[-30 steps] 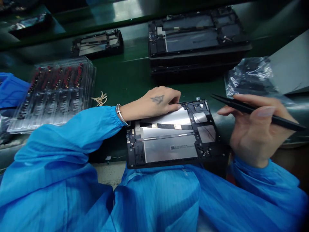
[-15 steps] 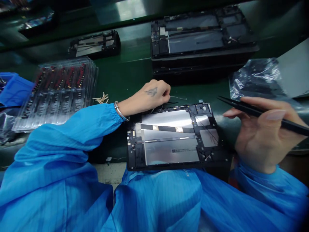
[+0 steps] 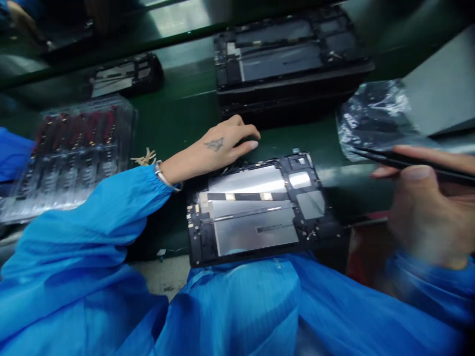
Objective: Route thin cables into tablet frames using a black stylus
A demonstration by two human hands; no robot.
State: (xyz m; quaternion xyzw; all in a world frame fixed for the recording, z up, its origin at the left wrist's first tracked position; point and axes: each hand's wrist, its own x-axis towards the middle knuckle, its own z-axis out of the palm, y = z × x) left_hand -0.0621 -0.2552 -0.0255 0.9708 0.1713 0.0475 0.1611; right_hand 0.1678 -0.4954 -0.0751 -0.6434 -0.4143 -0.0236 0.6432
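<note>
An opened tablet (image 3: pixel 256 212), its silver inner plate and black frame showing, lies in front of me at the bench edge. Just beyond its top left edge is my left hand (image 3: pixel 226 141), thumb and forefinger apart with nothing visible between them; its other fingers are partly hidden. My right hand (image 3: pixel 434 217), blurred, is off to the right of the tablet. It holds black tweezers (image 3: pixel 393 158) whose tips point left, in front of a clear plastic bag (image 3: pixel 371 113).
Stacked opened tablets (image 3: pixel 278 54) lie at the back, with a smaller-looking one (image 3: pixel 126 74) to their left. Clear trays (image 3: pixel 74 153) of red-wired parts stand at left beside a blue bin (image 3: pixel 15 153). Pale strips (image 3: pixel 145 157) lie near my left wrist.
My left hand's thumb and forefinger have spread apart from a closed grip, and the thin wire near them no longer shows. My right hand has moved right with the tweezers. The view has shifted.
</note>
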